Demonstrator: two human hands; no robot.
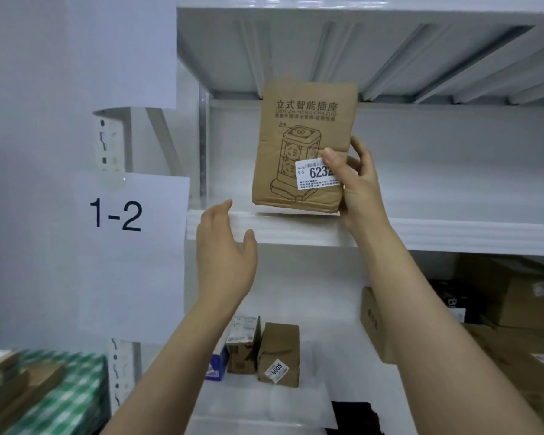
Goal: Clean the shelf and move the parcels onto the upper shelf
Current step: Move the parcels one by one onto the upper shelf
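**A:** Where is the parcel (299, 146)?

**B:** In the right hand (357, 180), upright, printed face toward us. The thumb presses on the front over the white label (314, 177), and the other fingers curl round the right edge to the back. It is a pinch from the side, low on the box.

**A:** Why low and from the side?

**B:** My guess is that it leaves the bottom edge free to be set down. That edge sits just below the thumb, at the front lip of the upper shelf (421, 233). I cannot tell whether it already touches the board or hangs just above it, because the lip hides the gap.

**A:** And the left hand (223, 255)?

**B:** It holds nothing. The fingers are straight and close together, with the thumb spread apart and the palm turned toward the shelf lip. The parcel's lower left corner is just beyond the fingertips, up and to the right. It looks ready to steady the box or nudge it back, though that is only my reading.

**A:** What's left?

**B:** Well below both hands, small parcels (278, 353) stand on the lower shelf (311, 309). Larger boxes (515, 293) are under the right forearm's side. So the move looks barely begun.
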